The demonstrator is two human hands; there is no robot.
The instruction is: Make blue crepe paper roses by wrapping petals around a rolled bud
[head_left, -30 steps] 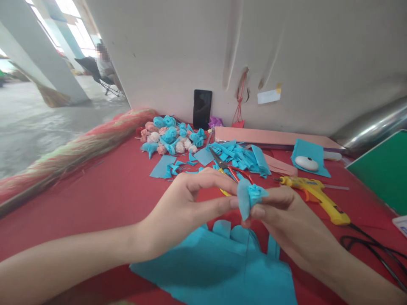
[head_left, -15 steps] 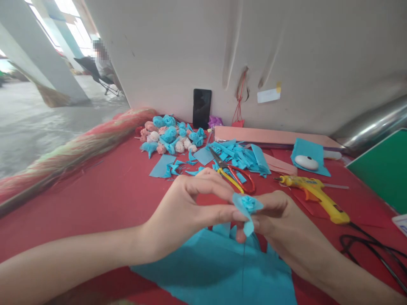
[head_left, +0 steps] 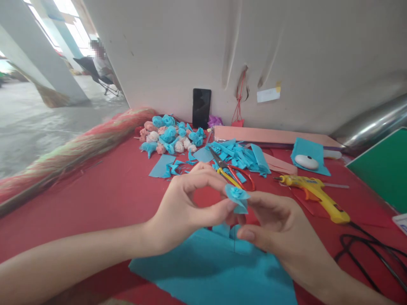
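Between thumb and forefinger, my left hand (head_left: 193, 197) pinches a small blue crepe-paper flower (head_left: 237, 194) with a rolled centre and a wide outer petal. A thin stem wire (head_left: 234, 241) hangs straight down from it. My right hand (head_left: 280, 224) is close on the flower's right side; its forefinger reaches the petal's edge while the thumb stands apart below. Whether the other right fingers touch the flower is hidden. Under both hands lies a large sheet of blue crepe paper (head_left: 210, 271). Scissors (head_left: 230, 171) with red and yellow handles rest just beyond the hands.
Several finished paper flowers (head_left: 170, 134) are heaped at the back left, beside blue paper scraps (head_left: 238, 154). A yellow glue gun (head_left: 318, 195) with a black cord lies right. A phone (head_left: 201, 108) leans on the wall. A white oval object (head_left: 306, 162) rests on blue paper.
The flower has shifted slightly left and up with my left hand. My right thumb has come off the flower and dropped lower, so the right fingers are spread wider.
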